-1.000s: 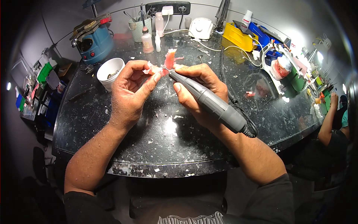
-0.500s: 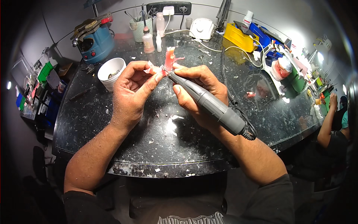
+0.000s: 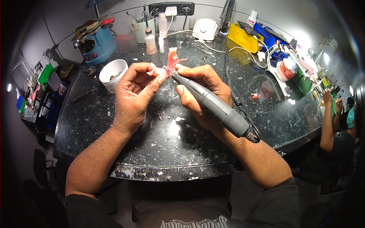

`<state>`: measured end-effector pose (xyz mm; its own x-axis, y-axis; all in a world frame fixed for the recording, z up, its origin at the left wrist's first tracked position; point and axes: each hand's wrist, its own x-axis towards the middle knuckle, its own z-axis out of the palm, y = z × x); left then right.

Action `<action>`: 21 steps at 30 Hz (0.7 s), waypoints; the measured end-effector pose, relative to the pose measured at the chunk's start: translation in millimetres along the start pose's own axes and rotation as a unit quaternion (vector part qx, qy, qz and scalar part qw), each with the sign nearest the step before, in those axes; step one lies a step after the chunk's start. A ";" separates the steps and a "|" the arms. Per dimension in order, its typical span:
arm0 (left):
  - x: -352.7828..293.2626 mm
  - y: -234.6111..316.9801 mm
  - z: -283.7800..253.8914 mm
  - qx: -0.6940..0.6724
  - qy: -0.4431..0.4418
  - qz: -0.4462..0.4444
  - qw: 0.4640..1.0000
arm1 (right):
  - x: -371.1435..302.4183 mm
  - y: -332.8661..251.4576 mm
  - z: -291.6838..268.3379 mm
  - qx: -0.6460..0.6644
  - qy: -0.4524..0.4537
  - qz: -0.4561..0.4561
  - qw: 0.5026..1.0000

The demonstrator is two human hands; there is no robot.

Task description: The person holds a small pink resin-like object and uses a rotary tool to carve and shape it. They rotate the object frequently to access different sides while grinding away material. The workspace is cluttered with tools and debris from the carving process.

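Note:
A pink denture (image 3: 172, 60) with pale, tooth-like parts at its tip is held up over the middle of the bench. My left hand (image 3: 131, 91) pinches its left end between thumb and fingertips. My right hand (image 3: 207, 81) is closed round a dark grey handpiece (image 3: 213, 104), gripped like a pen. The handpiece points up and left, its nose close against the denture between my two hands. Whether the bur touches the pink material is too small to tell. A coiled cord (image 3: 254, 135) leaves the handpiece's rear end.
A white tub (image 3: 110, 85) stands just left of my left hand. Behind are a cup of tools (image 3: 140, 34), small bottles (image 3: 150, 43), a blue machine (image 3: 97, 49), a white control box (image 3: 205, 29) and a yellow bin (image 3: 241, 38). Pink scraps (image 3: 255, 96) lie right. Another person (image 3: 330, 125) sits far right.
My hands, the denture and the handpiece have hardly moved. At the far right, the other person's arms have shifted, and both forearms are now raised.

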<state>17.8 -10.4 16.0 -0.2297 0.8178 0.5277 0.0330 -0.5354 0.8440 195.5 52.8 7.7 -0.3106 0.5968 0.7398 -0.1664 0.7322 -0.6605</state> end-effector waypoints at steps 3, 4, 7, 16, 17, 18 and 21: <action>-0.3 -0.4 -0.1 0.002 0.003 0.001 1.000 | -0.5 -0.7 0.8 0.000 -0.001 0.009 1.000; -0.3 -0.7 -0.1 -0.001 0.003 0.004 1.000 | -0.6 -0.7 1.2 0.005 -0.001 0.011 1.000; -0.3 -0.7 0.5 -0.008 0.002 0.001 1.000 | -0.7 0.3 1.1 0.006 -0.005 0.011 1.000; -1.1 -0.5 2.8 -0.032 0.002 0.005 0.999 | -0.2 0.1 1.1 0.017 -0.012 -0.008 1.000; -0.8 -0.6 3.2 -0.031 0.002 0.005 1.000 | -0.7 0.4 1.6 0.018 -0.012 -0.008 1.000; -0.4 -0.6 3.9 -0.047 -0.001 0.002 0.999 | -2.0 0.8 2.2 0.033 -0.003 0.011 0.999; 0.6 -1.7 3.0 -0.069 -0.005 -0.009 0.998 | -0.8 3.8 1.8 0.030 0.000 0.001 1.000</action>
<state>20.5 -8.3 15.2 -0.2195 0.8289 0.5146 -0.1048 -0.5444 0.8323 193.5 54.6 4.3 -0.3119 0.5981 0.7382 -0.2212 0.7099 -0.6687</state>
